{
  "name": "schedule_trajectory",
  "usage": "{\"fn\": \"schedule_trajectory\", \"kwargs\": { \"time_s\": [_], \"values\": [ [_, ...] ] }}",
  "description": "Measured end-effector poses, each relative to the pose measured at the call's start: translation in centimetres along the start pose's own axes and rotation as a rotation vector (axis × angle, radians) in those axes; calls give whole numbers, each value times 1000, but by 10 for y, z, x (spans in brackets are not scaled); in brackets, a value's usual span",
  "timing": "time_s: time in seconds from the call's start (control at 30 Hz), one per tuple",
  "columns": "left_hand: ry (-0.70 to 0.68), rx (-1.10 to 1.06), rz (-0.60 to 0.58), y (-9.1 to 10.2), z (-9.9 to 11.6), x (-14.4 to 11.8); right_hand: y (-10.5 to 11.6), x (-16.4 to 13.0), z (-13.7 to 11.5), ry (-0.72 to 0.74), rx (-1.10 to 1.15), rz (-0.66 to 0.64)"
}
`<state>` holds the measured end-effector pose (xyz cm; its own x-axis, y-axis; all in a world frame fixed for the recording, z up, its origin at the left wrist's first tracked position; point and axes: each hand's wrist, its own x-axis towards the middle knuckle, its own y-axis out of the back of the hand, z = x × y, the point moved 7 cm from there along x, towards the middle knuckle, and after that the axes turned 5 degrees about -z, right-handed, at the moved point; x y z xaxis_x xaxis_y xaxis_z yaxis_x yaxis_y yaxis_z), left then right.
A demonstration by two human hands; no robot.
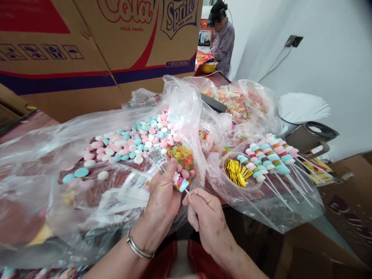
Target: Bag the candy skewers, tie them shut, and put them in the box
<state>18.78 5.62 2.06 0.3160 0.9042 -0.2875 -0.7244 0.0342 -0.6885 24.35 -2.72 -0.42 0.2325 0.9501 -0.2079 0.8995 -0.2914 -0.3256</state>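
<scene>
My left hand (162,195) is closed around a candy skewer (181,183) with pink, white and blue pieces. Its fingers are partly hidden behind the candy. A small printed wrapper (158,158) shows just above my left thumb; whether the candy sits inside it I cannot tell. With thumb and forefinger, my right hand (207,217) pinches the white stick at the skewer's lower end. More printed wrappers (128,193) lie on the plastic left of my hands. Finished-looking candy skewers (269,155) rest on plastic to the right, beside a round tub of gold twist ties (236,172).
Loose pink, white and blue candies (130,141) spread over clear plastic. Ring-shaped gummies (183,157) lie behind my hands, more in a bag (238,100) farther back. A large carton (101,46) stands behind; white sticks (302,107) and a grey jug (312,137) at right. A person (223,38) works beyond.
</scene>
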Motion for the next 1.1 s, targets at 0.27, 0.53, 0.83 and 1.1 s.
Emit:
{"fn": "schedule_trajectory", "kwargs": {
  "time_s": [0.27, 0.53, 0.83, 1.1],
  "values": [
    [-16, -20, 90, 9, 23, 13, -1, -18, -45, 709, -1009, 200],
    [-62, -6, 61, 7, 39, 22, 0, -22, -47, 695, -936, 172],
    [30, -40, 28, -1, 12, 9, 4, -2, -12, 98, -287, -15],
    [-51, -37, 93, 13, 39, 28, 1, -29, -51, 896, -991, 207]
  ]
}}
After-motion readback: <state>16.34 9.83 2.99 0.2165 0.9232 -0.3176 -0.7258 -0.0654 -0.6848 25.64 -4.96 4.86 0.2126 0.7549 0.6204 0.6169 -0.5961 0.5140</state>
